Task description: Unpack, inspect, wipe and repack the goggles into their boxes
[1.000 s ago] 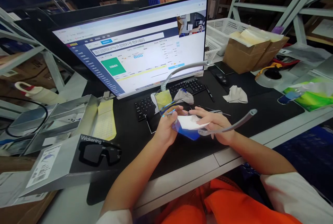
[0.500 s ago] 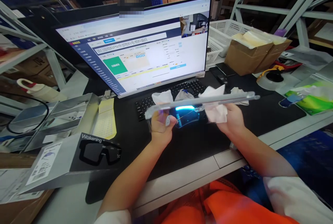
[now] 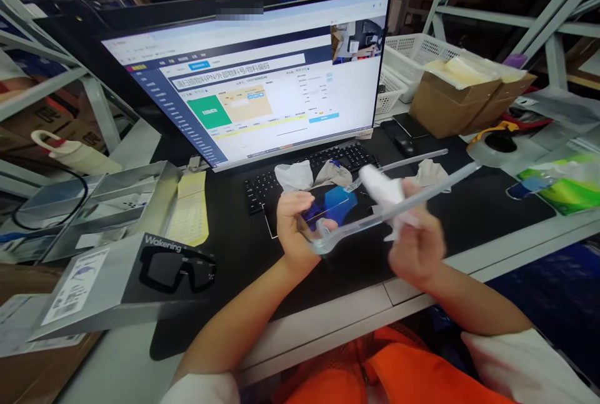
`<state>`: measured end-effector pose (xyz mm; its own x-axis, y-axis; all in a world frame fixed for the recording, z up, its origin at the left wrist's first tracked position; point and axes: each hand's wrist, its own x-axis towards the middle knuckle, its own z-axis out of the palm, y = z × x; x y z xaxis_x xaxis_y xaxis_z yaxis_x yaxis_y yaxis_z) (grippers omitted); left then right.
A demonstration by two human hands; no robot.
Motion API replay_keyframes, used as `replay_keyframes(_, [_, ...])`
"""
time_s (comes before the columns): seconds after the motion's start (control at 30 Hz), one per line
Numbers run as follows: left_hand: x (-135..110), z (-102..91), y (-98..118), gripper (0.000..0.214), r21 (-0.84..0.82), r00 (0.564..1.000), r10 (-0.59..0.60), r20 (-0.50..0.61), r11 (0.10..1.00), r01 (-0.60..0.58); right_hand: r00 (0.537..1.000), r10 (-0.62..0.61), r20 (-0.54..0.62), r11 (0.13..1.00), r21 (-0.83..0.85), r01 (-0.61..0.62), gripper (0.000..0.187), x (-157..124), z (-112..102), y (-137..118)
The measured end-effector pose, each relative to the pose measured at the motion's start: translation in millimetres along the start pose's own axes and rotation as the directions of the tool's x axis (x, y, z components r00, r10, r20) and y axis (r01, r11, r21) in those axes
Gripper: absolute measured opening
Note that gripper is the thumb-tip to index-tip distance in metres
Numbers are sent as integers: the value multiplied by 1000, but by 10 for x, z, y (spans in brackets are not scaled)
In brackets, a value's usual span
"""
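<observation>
A pair of sunglasses [image 3: 340, 202] with a clear frame and blue mirrored lens is held above the black desk mat. My left hand [image 3: 296, 229] is closed round its left end, thumb and fingers gripping the lens and frame. Both temples reach away to the right, unfolded. My right hand [image 3: 417, 241] is closed on a crumpled white tissue [image 3: 383, 190], close by the near temple, and is blurred by motion. Whether the tissue touches the temple I cannot tell. Behind the glasses lie a white crumpled tissue [image 3: 294, 176] and a greyish cloth or tissue [image 3: 334, 174].
A monitor [image 3: 262, 91] stands behind a keyboard [image 3: 323, 163]. At left are a box marked "Wakening" [image 3: 117, 291], grey trays [image 3: 112, 210] and yellow label sheets [image 3: 190, 210]. To the right sit a mouse [image 3: 404, 146], brown cartons [image 3: 452, 104], a tape roll [image 3: 497, 143] and a green packet [image 3: 565, 185].
The sunglasses have tilted, so both temples now show apart instead of edge-on. My right hand with the tissue has come lower and nearer to me.
</observation>
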<state>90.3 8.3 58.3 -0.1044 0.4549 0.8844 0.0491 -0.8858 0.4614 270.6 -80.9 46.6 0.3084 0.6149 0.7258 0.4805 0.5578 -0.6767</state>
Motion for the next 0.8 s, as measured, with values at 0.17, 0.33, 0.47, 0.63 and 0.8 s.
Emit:
replay_keyframes(0.17, [-83,14,4,34,10,998,57,20,998,-57,898,-45,438,998,-15,57,44,-178,207,-214])
replay_keyframes(0.33, [-60,-26,11,38,80,994,110,22,991,-111,907,-26,421,998,-35,45,47,-283,262,-201])
replay_keyframes(0.47, [-20,-21,57,39,43,1000,17,13,999,-18,882,-183,435,947,-161,276,45,-228,296,-101])
replay_keyframes(0.63, [37,-51,101,35,-33,979,-199,36,979,200,871,-175,460,876,-332,351,43,-90,274,-55])
replay_keyframes(0.8, [80,-87,-26,35,-36,968,-242,66,969,244,882,-128,453,899,-323,296,40,107,167,112])
